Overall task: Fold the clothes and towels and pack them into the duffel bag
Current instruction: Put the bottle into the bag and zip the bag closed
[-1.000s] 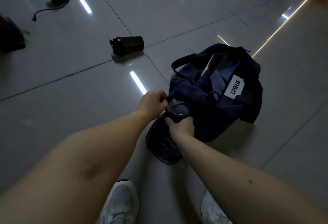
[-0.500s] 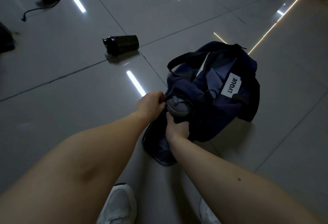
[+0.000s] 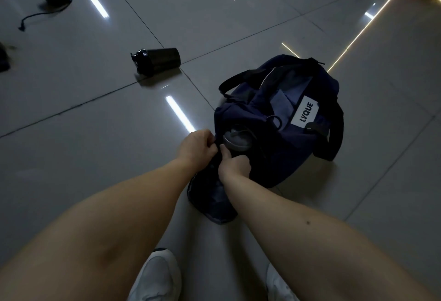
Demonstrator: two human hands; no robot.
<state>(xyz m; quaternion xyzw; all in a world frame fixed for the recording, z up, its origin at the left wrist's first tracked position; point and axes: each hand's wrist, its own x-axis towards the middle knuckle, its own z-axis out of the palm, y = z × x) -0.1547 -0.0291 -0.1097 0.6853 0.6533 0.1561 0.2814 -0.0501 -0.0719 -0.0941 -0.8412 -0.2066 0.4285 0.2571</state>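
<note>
Right hand (image 3: 235,167) rose — with left hand (image 3: 198,146), gripping duffel bag (image 3: 286,157).

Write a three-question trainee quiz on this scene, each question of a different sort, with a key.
1. True or false: the black plastic shaker bottle stands upright on the grey tiled floor.
2. Where is the grey-lidded bottle? A) poking out of an opening at the near end of the navy fabric duffel bag; B) on the floor beside the bag; C) lifted clear above the bag.
3. Fill in: the white label on the bag reads ____.

Key: 1 false, the shaker bottle lies on its side; 2 A; 3 LVQUE.
</note>
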